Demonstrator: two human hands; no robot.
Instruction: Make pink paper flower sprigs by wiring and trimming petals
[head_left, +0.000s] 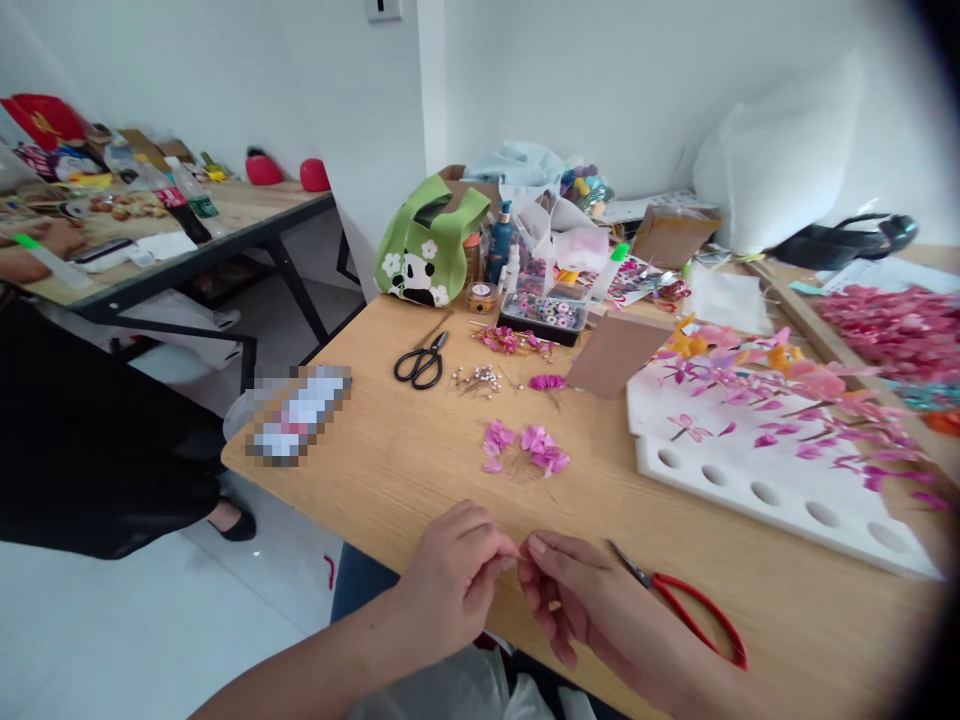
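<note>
At the table's front edge, my left hand (463,570) and my right hand (574,590) meet fingertip to fingertip. Both are closed in a pinch, and whatever sits between the fingertips is too small to make out. Red-handled scissors (694,610) lie beside my right hand, partly behind the forearm. Beyond my hands rest two small bunches of pink-purple petals (544,448) with thin wires. Farther back are pearl-like beads on wires (480,380), a magenta bundle (547,382) and black-handled scissors (421,362).
On the right, a white foam board (765,494) with round holes carries pink flower sprays (810,400). A bead box (544,315), a green panda bag (424,250) and bottles (499,243) crowd the back. A person in black (97,430) stands at left, near another table (247,205).
</note>
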